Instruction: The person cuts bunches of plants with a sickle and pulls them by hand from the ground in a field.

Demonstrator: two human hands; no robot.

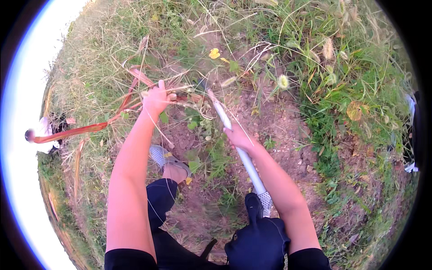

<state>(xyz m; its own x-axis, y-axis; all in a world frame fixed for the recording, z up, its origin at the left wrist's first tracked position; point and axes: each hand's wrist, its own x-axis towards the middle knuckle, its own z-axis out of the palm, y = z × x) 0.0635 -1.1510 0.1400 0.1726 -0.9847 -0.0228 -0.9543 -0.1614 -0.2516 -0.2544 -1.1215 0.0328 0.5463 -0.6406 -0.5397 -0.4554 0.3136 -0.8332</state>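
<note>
In my left hand (158, 99) is a bunch of thin dry grass stems (179, 88), with the fingers closed around it. Long reddish-brown leaves or stalks (91, 128) stretch from beside that hand towards the far left. My right hand (239, 137) grips a white pole (248, 162), which slants up and left across the picture. The pole's upper end narrows to a brownish part and meets a dark tool head (203, 84), partly hidden among the grass, a little right of my left hand. What kind of blade it is cannot be told.
Weeds and foxtail grass (329, 50) stand over the bare soil (280, 114). My shoes (170, 158) are on the ground below my hands. A person in a white top (45, 133) is at the far left; someone or something in dark and white shows at the right rim.
</note>
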